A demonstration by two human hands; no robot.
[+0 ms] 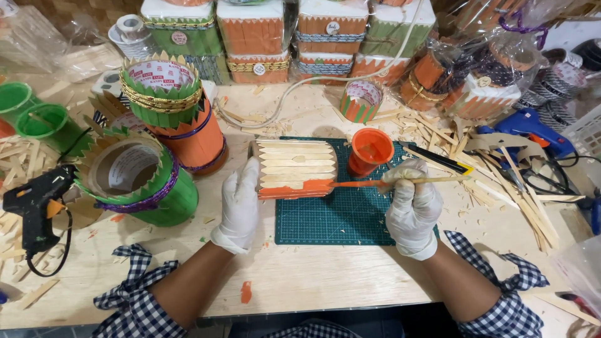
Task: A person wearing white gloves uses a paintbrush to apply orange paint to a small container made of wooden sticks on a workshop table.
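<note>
Sleeves of blue-and-white checked cloth framed the near edge of the pale wooden table, and from them two gloved hands reached onto the dark green gridded cutting mat. At the mat's left edge the left hand, in a white glove, was closed around the end of a cylinder clad in bare wooden craft sticks, which lay on its side across the mat's far left corner. Over the mat's right edge the right hand pinched a thin wooden-handled brush; its bristles touched the orange-painted lowest stick of the cylinder. On the mat's far edge stood a small orange paint cup. Left of the mat lay a green stick-clad holder with pointed rim and purple band, with a black glue gun further left. Right of the mat, loose wooden sticks were scattered. Beyond the mat, finished orange and green stick boxes were stacked in rows.
</note>
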